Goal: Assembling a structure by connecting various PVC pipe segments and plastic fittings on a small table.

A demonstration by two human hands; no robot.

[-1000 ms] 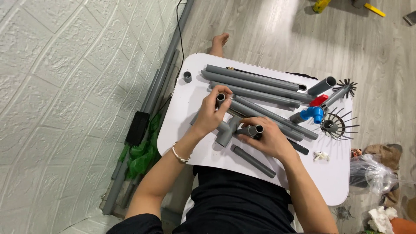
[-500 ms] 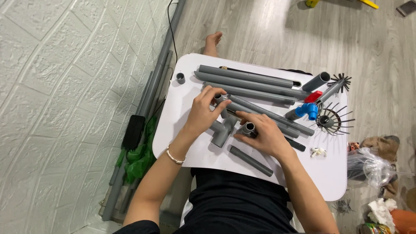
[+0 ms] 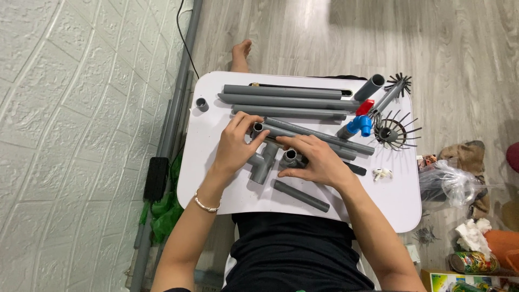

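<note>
1. Pipework is lying in front of the person: a grey plastic tee fitting (image 3: 263,162) with a round open socket, sitting near the middle of the counter (image 3: 216,184) between the two hands.
2. Left hand (image 3: 233,146) is curling its grip round the end of a long grey pipe (image 3: 319,138), thumb and fingers closing narrowly just behind the open mouth, right above the tee fitting.
3. Right hand (image 3: 319,161) is lying over a second grey fitting (image 3: 290,157), fingers bent and pressing on it; how tightly it is gripping, I cannot tell.
4. Tee fitting's stem is pointing toward the person's body, its cross arm lying roughly left to right.
5. Held pipe is running long across the counter, from the left hand out toward the right edge, slanting slightly toward the person.
6. Three more long pipes (image 3: 286,101) are lying side by side farther off, parallel to the far edge; a short pipe piece (image 3: 300,196) is lying nearer the body, and a blue valve with a red handle (image 3: 359,123) and a spoked black wheel (image 3: 393,131) are resting at the right.
7. Counter is white with rounded corners, standing on a pale wooden floor (image 3: 459,48) beside a white textured wall (image 3: 70,108).
</note>
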